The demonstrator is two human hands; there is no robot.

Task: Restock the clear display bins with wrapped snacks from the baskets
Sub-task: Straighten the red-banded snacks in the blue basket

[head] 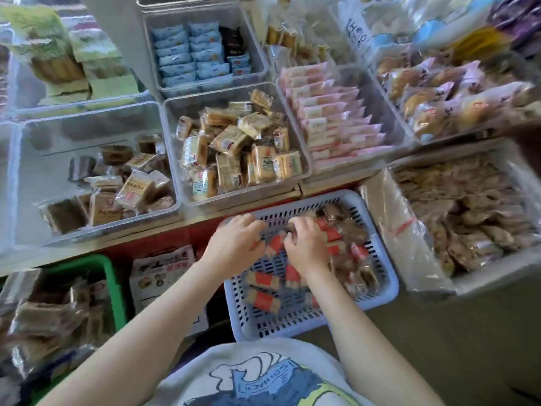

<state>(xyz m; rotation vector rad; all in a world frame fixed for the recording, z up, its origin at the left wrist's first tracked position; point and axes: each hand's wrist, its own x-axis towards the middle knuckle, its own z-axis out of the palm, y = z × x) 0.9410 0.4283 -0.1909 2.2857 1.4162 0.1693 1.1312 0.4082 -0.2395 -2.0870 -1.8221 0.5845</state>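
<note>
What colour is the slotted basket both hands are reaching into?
Pale lavender-blue basket, seen in the head view.

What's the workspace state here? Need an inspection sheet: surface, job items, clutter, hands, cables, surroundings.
Surface: display shelf edge carrying clear bins; baskets sit below it.
Job's things: blue basket holds red-banded wrapped snacks; middle clear bin fairly full of tan packets; left clear bin partly filled; pink-packet bin packed in rows.
Clutter: green basket of brown packets; printed bag between the baskets.
Hands: left hand and right hand both in the blue basket, fingers curled among the snacks; exact grip unclear.
Cables: nothing seen.
Surroundings: plastic-lined box of brown packets at right; more stocked bins behind.
</note>
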